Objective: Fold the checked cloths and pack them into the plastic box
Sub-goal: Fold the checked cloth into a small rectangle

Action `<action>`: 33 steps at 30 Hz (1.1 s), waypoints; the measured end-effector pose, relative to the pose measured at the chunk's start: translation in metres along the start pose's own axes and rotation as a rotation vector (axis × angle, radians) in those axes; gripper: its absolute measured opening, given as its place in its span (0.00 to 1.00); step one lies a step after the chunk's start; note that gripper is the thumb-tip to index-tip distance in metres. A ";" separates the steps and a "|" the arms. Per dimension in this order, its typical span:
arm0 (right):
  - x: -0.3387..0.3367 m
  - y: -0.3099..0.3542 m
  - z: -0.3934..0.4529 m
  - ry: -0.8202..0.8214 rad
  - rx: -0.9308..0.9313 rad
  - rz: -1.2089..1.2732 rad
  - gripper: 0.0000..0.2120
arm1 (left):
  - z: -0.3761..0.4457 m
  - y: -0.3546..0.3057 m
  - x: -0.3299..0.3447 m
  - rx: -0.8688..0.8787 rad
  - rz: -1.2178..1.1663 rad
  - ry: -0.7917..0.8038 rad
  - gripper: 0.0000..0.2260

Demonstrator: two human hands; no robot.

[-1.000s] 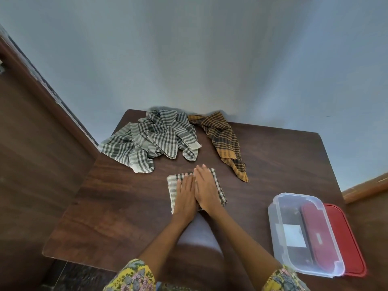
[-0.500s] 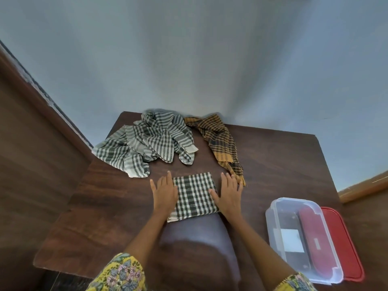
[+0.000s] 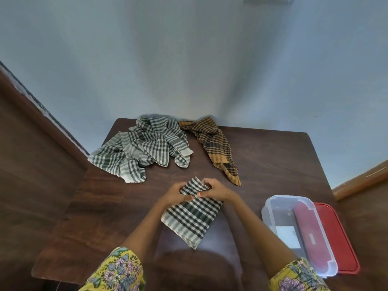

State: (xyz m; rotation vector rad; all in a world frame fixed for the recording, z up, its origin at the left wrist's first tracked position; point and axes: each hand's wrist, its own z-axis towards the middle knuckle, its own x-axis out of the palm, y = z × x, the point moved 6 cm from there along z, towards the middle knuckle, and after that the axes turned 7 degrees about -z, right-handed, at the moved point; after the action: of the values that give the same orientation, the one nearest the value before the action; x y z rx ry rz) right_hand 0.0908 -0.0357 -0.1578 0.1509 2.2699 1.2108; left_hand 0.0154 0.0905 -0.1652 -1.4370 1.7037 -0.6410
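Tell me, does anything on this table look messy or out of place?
Mostly unfinished work. A heap of green checked cloth lies crumpled at the far left corner, one edge hanging over the table side. An orange checked cloth sprawls beside it. The plastic box is empty, its near end overhanging the table edge, sitting partly on its red lid.

Backdrop, as I see it: pale blue-grey wall point(image 3: 189, 59), plain and evenly lit. Dark brown wooden table point(image 3: 273, 160) set against it. Brown wooden panel point(image 3: 31, 164) at left; wooden ledge point(image 3: 361, 181) at right.
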 end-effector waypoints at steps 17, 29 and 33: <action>-0.018 0.023 -0.048 -0.659 -0.247 -0.451 0.06 | -0.009 -0.008 -0.026 0.038 -0.086 -0.575 0.09; 0.025 -0.005 -0.069 -0.598 -0.229 -0.391 0.12 | -0.037 0.044 -0.013 0.098 -0.033 -0.609 0.13; 0.034 -0.005 -0.079 -0.572 -0.307 -0.490 0.11 | -0.042 0.045 -0.010 0.115 0.006 -0.594 0.13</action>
State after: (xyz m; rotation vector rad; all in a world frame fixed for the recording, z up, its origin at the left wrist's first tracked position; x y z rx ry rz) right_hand 0.0218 -0.0849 -0.1420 -0.1530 1.4922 1.0601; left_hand -0.0448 0.1055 -0.1755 -1.3649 1.1842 -0.2607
